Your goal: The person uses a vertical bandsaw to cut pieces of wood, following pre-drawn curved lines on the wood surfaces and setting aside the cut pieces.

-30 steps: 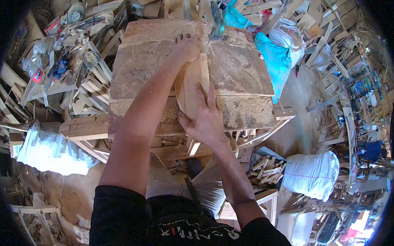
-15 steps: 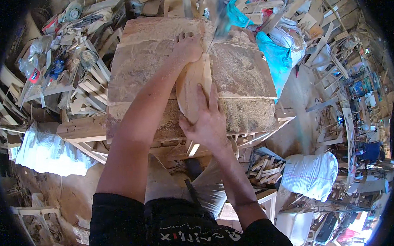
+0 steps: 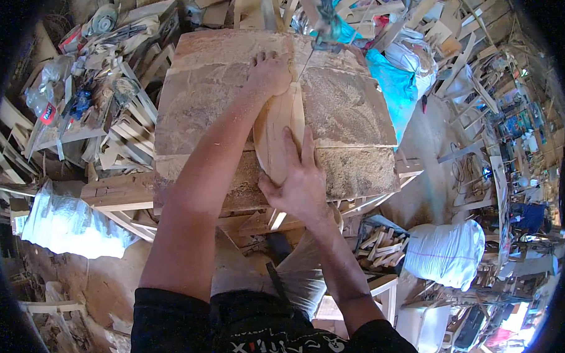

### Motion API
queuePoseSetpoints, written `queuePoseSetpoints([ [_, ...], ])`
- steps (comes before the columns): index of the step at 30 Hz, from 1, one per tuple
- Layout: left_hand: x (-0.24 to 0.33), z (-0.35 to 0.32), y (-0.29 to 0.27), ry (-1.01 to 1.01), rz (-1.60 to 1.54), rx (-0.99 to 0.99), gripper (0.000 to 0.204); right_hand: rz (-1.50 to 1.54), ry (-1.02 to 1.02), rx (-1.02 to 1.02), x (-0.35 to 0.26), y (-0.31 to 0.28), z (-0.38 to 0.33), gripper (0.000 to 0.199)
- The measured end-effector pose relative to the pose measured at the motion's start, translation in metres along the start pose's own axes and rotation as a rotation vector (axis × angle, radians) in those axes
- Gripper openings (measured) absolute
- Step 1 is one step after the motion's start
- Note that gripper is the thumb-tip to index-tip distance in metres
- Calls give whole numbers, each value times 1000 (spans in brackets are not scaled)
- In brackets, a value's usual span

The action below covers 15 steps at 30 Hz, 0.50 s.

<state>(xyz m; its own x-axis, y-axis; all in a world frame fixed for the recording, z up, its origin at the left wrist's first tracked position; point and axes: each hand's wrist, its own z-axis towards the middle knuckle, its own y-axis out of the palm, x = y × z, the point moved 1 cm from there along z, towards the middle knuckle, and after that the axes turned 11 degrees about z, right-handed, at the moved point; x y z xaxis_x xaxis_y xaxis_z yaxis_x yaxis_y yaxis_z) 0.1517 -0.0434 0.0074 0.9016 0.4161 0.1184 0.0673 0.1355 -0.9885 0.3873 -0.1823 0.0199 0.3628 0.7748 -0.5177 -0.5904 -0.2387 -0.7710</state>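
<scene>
We see a pale, curved wooden workpiece lying flat on the sawdust-covered square surface of a saw, its far tip close to the thin vertical blade. Our left hand sits at the far end of the piece, its fingers curled together over the wood's upper edge, pressing down. Our right hand rests on the near end, its fingers spread apart and flat along the wood, thumb at the piece's lower rim. Both forearms reach forward from the lower edge, the left one long and nearly straight, the right bent at the elbow. A bright blue plastic sheet hangs just beyond the surface's right corner, a white stuffed sack lies on the floor to the right, and a crumpled white plastic bag lies to the left.
</scene>
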Motion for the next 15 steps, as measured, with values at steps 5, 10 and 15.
queuePoseSetpoints([
  [5, 1, -3, -5, 0, -45, -1, 64, 30, 54, -42, 2, 2, 0, 103],
  [10, 4, -7, -10, -11, -24, 20, 62, 50, 0, 4, 2, -2, 0, 98],
  [15, 15, -14, -16, -23, -110, 15, 61, -10, -3, 23, 7, -6, 0, 94],
])
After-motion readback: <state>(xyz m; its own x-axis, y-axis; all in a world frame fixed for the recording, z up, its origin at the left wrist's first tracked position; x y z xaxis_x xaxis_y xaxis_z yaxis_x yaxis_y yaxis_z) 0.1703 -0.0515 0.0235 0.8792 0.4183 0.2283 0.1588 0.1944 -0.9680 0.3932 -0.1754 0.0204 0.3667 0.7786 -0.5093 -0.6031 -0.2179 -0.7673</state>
